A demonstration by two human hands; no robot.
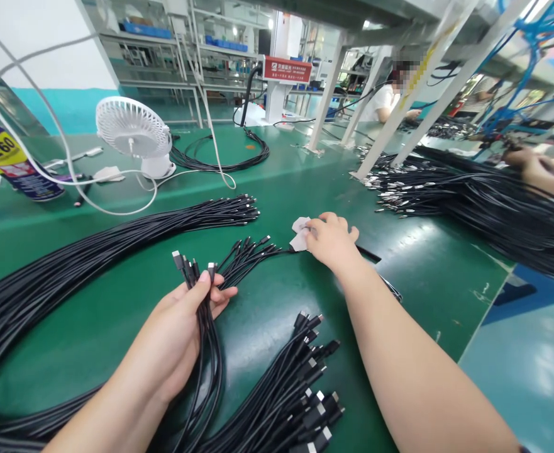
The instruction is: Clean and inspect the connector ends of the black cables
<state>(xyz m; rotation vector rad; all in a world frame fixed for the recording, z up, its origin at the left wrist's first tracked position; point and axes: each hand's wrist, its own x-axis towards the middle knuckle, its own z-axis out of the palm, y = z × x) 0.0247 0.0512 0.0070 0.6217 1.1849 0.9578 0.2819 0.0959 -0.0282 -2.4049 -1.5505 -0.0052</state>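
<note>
My left hand [182, 321] is closed around a small bunch of black cables [207, 352], with their plug ends sticking up past the thumb and the leads hanging below. Farther forward, my right hand [331, 239] has its fingers curled onto a crumpled white cloth [299, 238] on the green table; its thumb is mostly hidden. Just beyond my left hand, a group of thin cable ends [248, 255] points toward the cloth. A thicker bundle of cables with plugs [300, 390] lies at the near middle. Another long bundle [130, 236] curves along the left.
A white fan [132, 132] and a spray can [17, 163] stand at the back left, with a white cord [111, 211] looping near them. Metal posts [394, 94] rise from the table [427, 264]. A large cable pile [484, 201] lies at right, near another person's hands [536, 170].
</note>
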